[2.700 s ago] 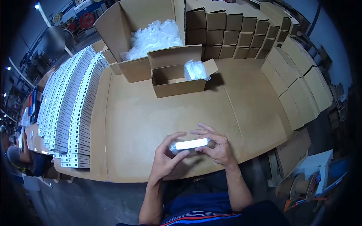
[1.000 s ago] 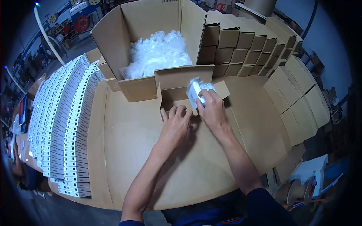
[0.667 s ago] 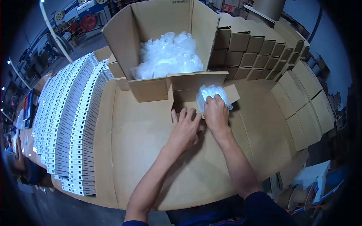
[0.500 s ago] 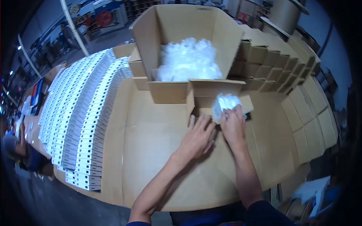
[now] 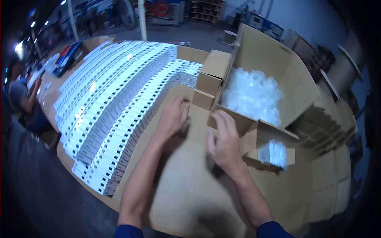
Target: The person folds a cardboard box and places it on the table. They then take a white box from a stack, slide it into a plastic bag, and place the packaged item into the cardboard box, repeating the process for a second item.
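Note:
My left hand [image 5: 173, 118] hovers over the cardboard-covered table [image 5: 174, 194], beside the rows of small white boxes [image 5: 119, 127]. Its fingers are slightly bent and hold nothing visible. My right hand [image 5: 225, 142] is in the air in front of the large carton [image 5: 274, 51], thumb apart from the fingers, with nothing in its grasp. Crumpled clear plastic bags [image 5: 252, 93] fill the bottom of that carton. To the right of my right hand stands a small open carton [image 5: 250, 142], with clear plastic-wrapped packs [image 5: 273, 154] inside it.
Brown cartons [image 5: 214, 71] are stacked between the white boxes and the large carton. More cartons [image 5: 325, 123] stand in rows at the right, near a large spool [image 5: 347, 71]. Another person [image 5: 27, 99] is at the table's far left.
My right hand has let go of the plastic-wrapped packs, which stay in the small carton. Both hands have moved left, toward the white boxes. The view has swung left.

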Available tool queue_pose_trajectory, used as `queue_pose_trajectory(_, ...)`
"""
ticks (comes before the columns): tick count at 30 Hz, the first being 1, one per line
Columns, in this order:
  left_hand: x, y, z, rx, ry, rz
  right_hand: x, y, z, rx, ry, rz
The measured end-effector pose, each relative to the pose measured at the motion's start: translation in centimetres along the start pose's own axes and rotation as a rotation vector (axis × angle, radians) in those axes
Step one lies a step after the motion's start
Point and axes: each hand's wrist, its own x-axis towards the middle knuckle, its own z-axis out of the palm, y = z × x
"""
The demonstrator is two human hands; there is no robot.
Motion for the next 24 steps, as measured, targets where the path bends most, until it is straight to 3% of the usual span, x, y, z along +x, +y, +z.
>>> queue_pose_trajectory(5, 8.1, -10.0, 4.2, 0.156, 0.123, 0.062, 8.7, 2.0, 7.0, -0.231, -0.082, -0.132)
queue_pose_trajectory(9, 10.7, -12.1, 6.9, 0.224, -0.007, 0.1, 11.6, 3.4, 9.7, -0.475, -0.114, 0.042)
queue_pose_trajectory(11, 11.5, -13.7, 8.7, 0.407, 0.067, 0.264, 11.3, 3.9, 10.5, -0.572, -0.122, 0.089)
queue_pose_trajectory(13, 13.0, -14.6, 9.8, 0.518, 0.05, 0.37, 11.6, 4.7, 10.9, -0.589, -0.113, 0.068)
queue_pose_trajectory(21, 11.6, -13.6, 8.6, 0.518, 0.155, 0.37, 12.2, 5.3, 10.2, -0.608, -0.147, 0.05)
queue_pose_trajectory(24, 11.2, -13.7, 7.9, 0.565, 0.058, 0.291, 12.0, 5.4, 10.2, -0.57, -0.15, 0.035)
